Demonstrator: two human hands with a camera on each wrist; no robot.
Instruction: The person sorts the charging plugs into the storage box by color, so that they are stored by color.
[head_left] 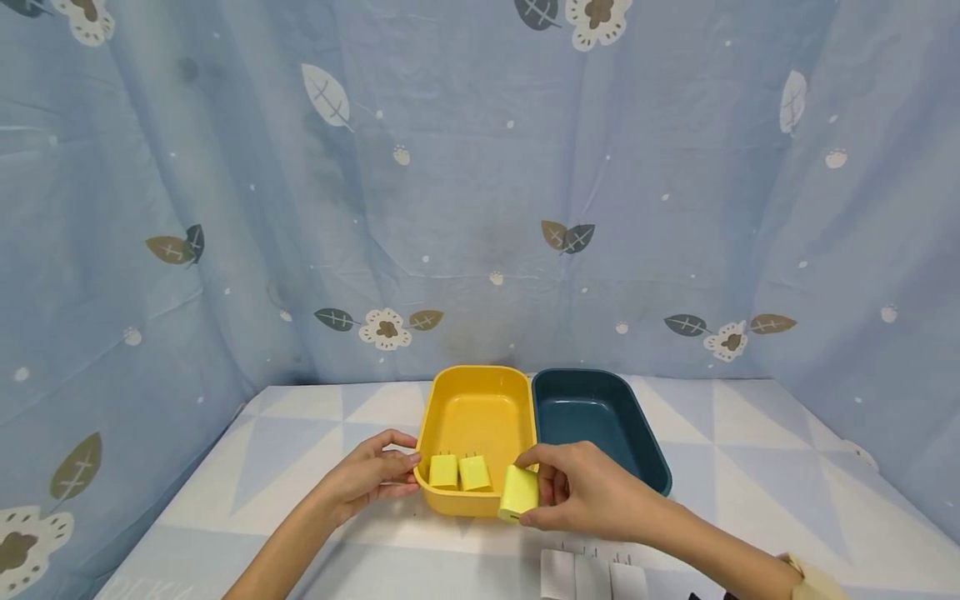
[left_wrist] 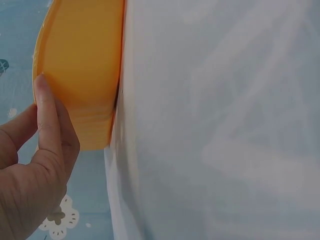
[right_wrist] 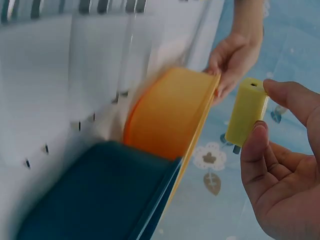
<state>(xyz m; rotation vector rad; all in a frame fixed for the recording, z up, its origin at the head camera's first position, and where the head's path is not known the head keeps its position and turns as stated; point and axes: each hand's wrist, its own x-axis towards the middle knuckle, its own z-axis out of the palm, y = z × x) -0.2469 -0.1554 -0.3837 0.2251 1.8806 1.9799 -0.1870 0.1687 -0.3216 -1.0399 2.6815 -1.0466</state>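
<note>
In the head view my right hand (head_left: 592,492) pinches a yellow charger plug (head_left: 519,493) between thumb and fingers, over the near right corner of the yellow tray (head_left: 442,400). The right wrist view shows this plug (right_wrist: 247,112) with a port on one end and a metal prong at the other. My left hand (head_left: 377,475) holds the tray's left wall, thumb at the rim and fingers along the outside; the left wrist view shows the fingers (left_wrist: 48,125) against that wall. Two more yellow charger plugs (head_left: 443,472) stand side by side at the tray's near end, prongs pointing away.
A dark blue tray (head_left: 651,437) adjoins the yellow one on its right. Several white charger plugs (head_left: 592,577) stand in a row at the table's front, with dark prong tips at the bottom edge beside them. A patterned blue curtain (head_left: 480,183) hangs behind the cloth-covered table (head_left: 750,467).
</note>
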